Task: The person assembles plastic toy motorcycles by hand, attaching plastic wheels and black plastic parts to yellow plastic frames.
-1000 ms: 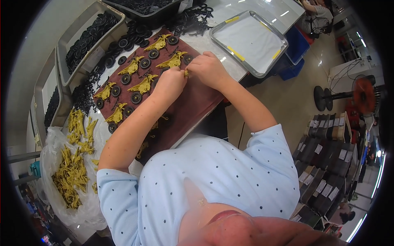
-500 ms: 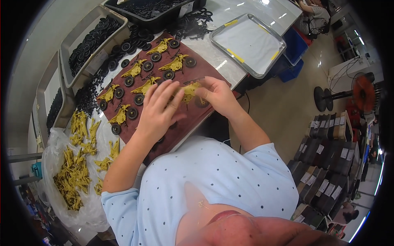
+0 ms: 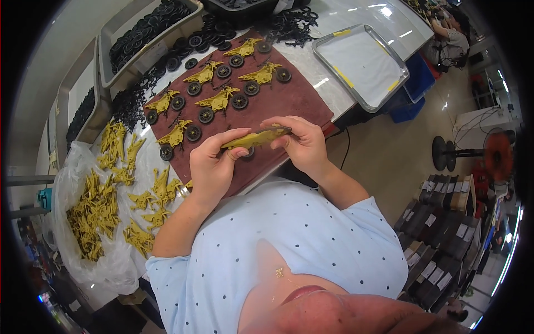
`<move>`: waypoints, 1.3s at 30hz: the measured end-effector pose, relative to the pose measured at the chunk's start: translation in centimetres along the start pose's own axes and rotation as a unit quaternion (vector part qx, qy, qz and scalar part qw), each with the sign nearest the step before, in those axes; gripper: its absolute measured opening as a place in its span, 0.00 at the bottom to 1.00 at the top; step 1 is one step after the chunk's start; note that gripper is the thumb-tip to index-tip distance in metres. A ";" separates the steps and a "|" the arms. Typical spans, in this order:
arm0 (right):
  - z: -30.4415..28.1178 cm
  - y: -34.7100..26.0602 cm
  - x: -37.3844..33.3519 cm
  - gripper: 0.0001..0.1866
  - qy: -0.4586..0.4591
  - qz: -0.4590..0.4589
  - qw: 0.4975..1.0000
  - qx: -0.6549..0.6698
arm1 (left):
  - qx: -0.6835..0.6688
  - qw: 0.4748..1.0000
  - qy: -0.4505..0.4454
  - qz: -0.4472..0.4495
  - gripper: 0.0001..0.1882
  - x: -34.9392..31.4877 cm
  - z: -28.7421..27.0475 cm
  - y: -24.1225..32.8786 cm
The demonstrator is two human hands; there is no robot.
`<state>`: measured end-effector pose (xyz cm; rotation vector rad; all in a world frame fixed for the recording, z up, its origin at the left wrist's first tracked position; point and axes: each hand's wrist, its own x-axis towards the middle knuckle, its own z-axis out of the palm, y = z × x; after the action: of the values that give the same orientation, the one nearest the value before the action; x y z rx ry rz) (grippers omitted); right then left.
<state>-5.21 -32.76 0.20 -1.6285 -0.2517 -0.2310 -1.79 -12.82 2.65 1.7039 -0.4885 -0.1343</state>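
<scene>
Light-blue dotted top point(image 3: 317, 245), short sleeves point(image 3: 364, 211), gold pendant point(image 3: 279, 272)

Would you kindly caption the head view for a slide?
Left hand and right hand hold a slender yellow piece over a rectangular maroon mat bearing yellow toy motorcycles with black wheels.

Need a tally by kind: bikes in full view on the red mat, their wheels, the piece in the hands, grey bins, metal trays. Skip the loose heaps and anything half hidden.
Yellow bikes: 6
Wheels: 12
Held piece: 1
Grey bins: 2
Metal tray: 1
Total: 22
</scene>
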 end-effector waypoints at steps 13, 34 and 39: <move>2.0 2.0 2.5 0.16 -0.059 0.216 0.966 0.129 | -0.104 0.990 0.053 -0.082 0.28 -1.5 -7.9 -0.4; 3.1 2.3 3.6 0.14 -0.048 0.234 0.967 0.089 | 0.474 0.877 0.069 -0.030 0.26 -8.2 -8.1 -4.7; 0.2 4.6 4.2 0.16 0.014 0.208 0.978 -0.017 | 0.406 0.906 0.121 0.015 0.23 -6.3 -7.4 -3.5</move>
<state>0.19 -32.80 -2.90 -1.6705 0.1188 0.0624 -4.01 -3.14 -0.36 2.4837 -0.4042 0.3543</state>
